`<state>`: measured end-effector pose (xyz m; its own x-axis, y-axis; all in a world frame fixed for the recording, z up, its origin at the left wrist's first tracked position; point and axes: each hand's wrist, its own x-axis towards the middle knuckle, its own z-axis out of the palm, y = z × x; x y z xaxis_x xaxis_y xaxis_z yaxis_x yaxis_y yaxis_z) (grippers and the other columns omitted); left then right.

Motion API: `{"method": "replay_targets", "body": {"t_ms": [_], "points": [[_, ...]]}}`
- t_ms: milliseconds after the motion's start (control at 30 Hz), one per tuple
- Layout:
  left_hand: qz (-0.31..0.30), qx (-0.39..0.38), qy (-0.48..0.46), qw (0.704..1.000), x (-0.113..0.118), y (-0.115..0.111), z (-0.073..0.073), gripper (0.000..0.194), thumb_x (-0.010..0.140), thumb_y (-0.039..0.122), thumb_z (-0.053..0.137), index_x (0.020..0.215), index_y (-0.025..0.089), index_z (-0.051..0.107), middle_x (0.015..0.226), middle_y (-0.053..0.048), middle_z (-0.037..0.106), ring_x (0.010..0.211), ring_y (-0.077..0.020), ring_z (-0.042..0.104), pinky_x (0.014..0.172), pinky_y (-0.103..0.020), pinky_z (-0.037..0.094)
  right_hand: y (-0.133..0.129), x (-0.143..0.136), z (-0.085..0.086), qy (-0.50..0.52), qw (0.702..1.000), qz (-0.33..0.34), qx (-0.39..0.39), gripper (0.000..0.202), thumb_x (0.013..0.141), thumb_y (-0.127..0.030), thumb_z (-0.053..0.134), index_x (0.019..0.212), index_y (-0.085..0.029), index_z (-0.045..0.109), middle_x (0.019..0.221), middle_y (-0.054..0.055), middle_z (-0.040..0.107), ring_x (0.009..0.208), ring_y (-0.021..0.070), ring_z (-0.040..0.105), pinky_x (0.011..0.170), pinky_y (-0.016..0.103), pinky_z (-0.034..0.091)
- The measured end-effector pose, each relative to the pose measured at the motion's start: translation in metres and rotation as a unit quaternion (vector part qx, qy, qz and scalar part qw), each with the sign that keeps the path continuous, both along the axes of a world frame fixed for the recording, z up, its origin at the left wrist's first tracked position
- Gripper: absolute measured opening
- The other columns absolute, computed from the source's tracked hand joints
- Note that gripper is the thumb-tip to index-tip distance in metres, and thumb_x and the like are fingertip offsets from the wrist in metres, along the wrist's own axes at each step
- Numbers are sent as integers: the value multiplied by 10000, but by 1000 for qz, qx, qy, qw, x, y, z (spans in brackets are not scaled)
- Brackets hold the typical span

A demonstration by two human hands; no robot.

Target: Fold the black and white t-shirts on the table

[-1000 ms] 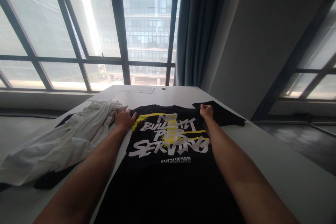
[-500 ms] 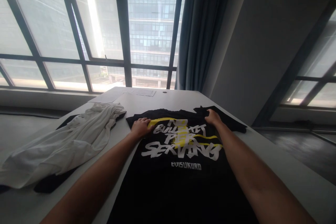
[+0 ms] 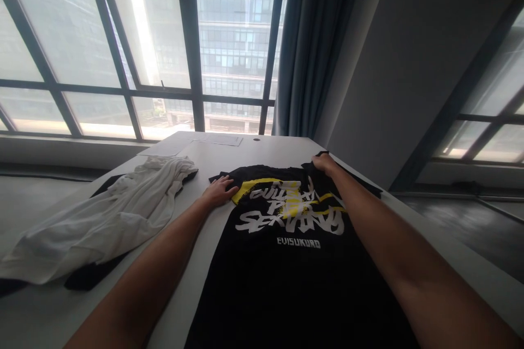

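Note:
A black T-shirt [image 3: 286, 283] with white lettering and yellow stripes lies spread on the white table, its collar end away from me. My left hand [image 3: 219, 192] rests on the shirt's left shoulder area, fingers spread. At the right shoulder, my right hand [image 3: 323, 164] is closed on the shirt's black cloth and holds it raised off the table. Folds run through the printed lettering near the top. My right forearm covers part of the shirt's right side.
To the left lies a crumpled white garment [image 3: 118, 215] with black parts under it. Sheets of paper [image 3: 216, 142] lie at the far end of the white table [image 3: 270, 152]. Beyond are windows [image 3: 233, 38], a blue-grey curtain [image 3: 307, 54] and a grey pillar [image 3: 393, 65].
My right hand has lifted the shirt's right shoulder and moved slightly up and left. The print has shifted right and bunched. My left hand's fingers have spread.

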<state>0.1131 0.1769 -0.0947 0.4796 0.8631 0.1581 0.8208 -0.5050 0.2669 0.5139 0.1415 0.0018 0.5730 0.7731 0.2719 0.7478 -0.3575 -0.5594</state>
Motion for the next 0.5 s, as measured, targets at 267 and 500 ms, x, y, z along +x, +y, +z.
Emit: {"method": "replay_targets", "body": {"t_ms": [267, 500], "points": [[68, 51, -8, 996, -12, 7, 6, 495, 913, 519, 378, 1216, 270, 680, 1366, -39, 594, 1277, -282, 485, 1068, -406, 360, 43, -152, 10, 43, 991, 127, -28, 378, 834, -323, 652, 1115, -71, 625, 1078, 213, 672, 1008, 299, 653, 836, 342, 528], [82, 18, -58, 995, -16, 10, 5, 607, 970, 498, 184, 1209, 258, 689, 1338, -25, 619, 1272, -288, 503, 1004, -394, 410, 31, -248, -32, 77, 915, 384, -98, 469, 841, -384, 681, 1217, -144, 538, 1186, 137, 652, 928, 204, 661, 810, 298, 533]]}}
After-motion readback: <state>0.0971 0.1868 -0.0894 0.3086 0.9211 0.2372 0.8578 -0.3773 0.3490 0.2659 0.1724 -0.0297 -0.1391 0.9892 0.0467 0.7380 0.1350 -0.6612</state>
